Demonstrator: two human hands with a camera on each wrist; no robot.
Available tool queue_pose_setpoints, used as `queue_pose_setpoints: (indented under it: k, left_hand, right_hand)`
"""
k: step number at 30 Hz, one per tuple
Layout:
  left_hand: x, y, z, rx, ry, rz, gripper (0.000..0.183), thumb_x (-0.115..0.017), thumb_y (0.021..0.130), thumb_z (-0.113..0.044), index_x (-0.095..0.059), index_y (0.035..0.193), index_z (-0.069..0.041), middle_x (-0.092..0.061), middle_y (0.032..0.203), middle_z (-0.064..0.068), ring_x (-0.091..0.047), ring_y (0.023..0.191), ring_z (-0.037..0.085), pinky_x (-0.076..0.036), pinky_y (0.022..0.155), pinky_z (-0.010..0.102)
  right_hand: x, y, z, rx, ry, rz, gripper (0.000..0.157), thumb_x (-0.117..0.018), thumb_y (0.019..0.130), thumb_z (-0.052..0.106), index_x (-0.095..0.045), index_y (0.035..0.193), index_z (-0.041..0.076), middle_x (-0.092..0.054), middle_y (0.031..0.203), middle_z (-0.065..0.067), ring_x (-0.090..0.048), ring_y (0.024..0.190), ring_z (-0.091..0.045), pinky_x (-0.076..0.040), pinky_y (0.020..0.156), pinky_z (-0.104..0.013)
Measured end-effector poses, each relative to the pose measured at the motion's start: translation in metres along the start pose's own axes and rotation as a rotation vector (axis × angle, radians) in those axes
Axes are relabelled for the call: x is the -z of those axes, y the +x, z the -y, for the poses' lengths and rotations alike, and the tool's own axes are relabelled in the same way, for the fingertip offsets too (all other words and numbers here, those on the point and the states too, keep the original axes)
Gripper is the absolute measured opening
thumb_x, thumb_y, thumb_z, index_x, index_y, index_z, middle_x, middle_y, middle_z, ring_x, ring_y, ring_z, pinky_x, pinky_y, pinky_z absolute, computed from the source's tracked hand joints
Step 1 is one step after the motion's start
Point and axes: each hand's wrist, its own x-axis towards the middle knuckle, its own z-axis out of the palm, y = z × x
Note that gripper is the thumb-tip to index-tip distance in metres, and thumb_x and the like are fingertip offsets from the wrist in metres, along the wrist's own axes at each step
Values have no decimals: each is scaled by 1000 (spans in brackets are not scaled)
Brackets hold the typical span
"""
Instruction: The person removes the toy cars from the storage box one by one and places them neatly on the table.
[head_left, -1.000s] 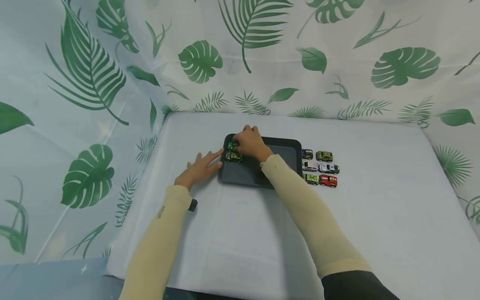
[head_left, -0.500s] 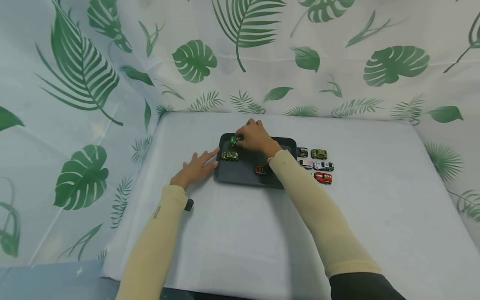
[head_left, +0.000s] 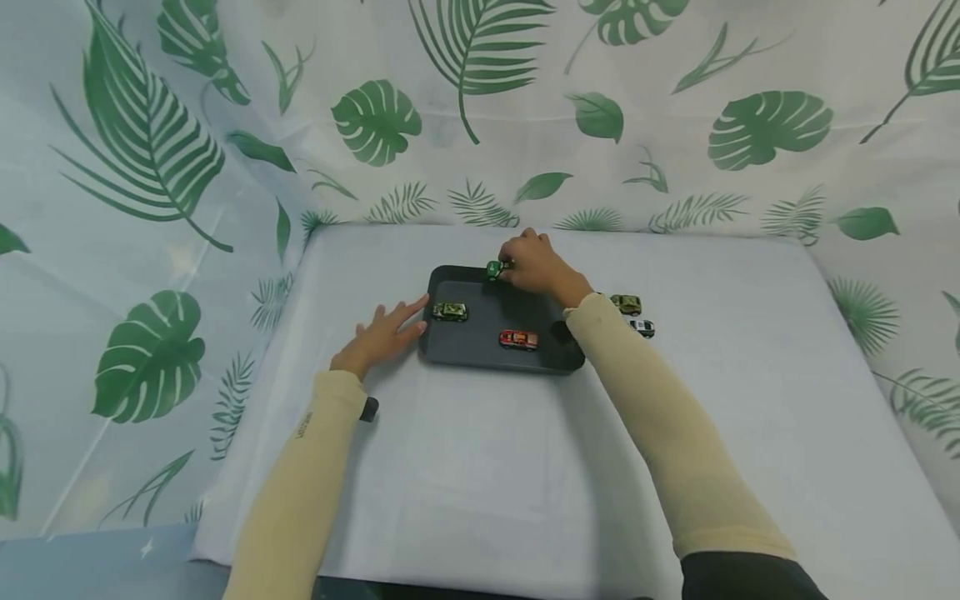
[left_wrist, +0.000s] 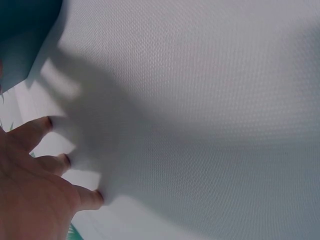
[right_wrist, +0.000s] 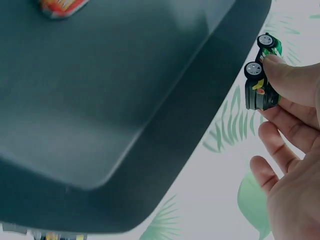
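My right hand (head_left: 536, 265) pinches a small green and black toy car (right_wrist: 262, 75) between thumb and fingers, over the far rim of the dark grey tray (head_left: 480, 292). In the right wrist view the car is tipped on end, wheels facing the camera, with the other fingers loosely bent below. My left hand (head_left: 382, 337) lies spread at the tray's left edge, thumb and forefinger against it. Three of its fingertips (left_wrist: 92, 198) reach down to the white cloth. In the tray sit a camouflage toy car (head_left: 450, 312) and a red-orange toy car (head_left: 518, 339).
Right of the tray, a green camouflage car (head_left: 626, 304) and a silver car (head_left: 642, 327) show past my right sleeve (head_left: 660, 400), which hides the others there. A leaf-print curtain (head_left: 525, 100) hangs behind the white-covered table (head_left: 465, 475).
My right hand has lifted the green car from the tray's far left corner and carried it right, toward the far rim. The red-orange car has come into full view. The left hand stays at the edge.
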Motion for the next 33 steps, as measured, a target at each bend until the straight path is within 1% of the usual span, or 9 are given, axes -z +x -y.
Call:
queue_pose_setpoints:
  k: [6,10,14,20,24,29,33]
  left_hand:
    - [-1,0,1,1,10,1,64,-44,116,-49,-20,174,-34,-8,178,17,12,161,46,10,119,77]
    - [-3,1,2,-1,15,3,65,-43,116,-50,-19,174,-34,-8,178,17,12,161,47,10,119,77]
    - [-2,0,3,-8,0,9,65,-44,115,-50,-19,174,-34,-8,178,17,12,161,47,10,119,77]
    - [-1,0,3,-13,-5,17,66,-43,115,-51,-19,174,-34,-5,179,17,14,160,46,11,118,78]
    - [-2,1,2,-12,1,12,66,-43,115,-51,-19,174,-34,-6,178,17,13,160,47,12,118,77]
    - [-2,1,2,-23,6,9,66,-42,115,-52,-19,174,-33,-6,178,18,13,160,49,11,117,79]
    - [-3,2,3,-24,-5,12,66,-43,115,-53,-19,174,-34,-7,178,17,12,160,48,10,118,79]
  right_hand:
    - [12,-13,-9,-17,6,-20,31,-77,100,12,-73,125,-6,-71,126,-23,-51,125,-44,-35,108,-65]
    - [18,-23,-18,-28,27,-34,31,-77,99,11,-72,124,-7,-71,126,-24,-49,130,-46,-32,112,-67]
    - [22,-31,-29,-41,30,-39,31,-77,99,10,-72,125,-8,-69,129,-25,-46,136,-48,-29,115,-69]
    - [30,-46,-45,-87,28,-34,32,-76,100,9,-71,126,-8,-69,130,-26,-45,136,-49,-30,113,-70]
    - [36,-58,-57,-121,26,-33,32,-76,100,8,-71,126,-9,-68,130,-27,-42,139,-51,-28,114,-71]
    - [44,-75,-72,-147,7,-39,30,-77,99,7,-72,123,-10,-69,127,-28,-44,136,-52,-29,112,-71]
    - [49,-90,-84,-166,13,-52,28,-77,98,6,-73,119,-11,-70,123,-29,-47,132,-54,-32,108,-72]
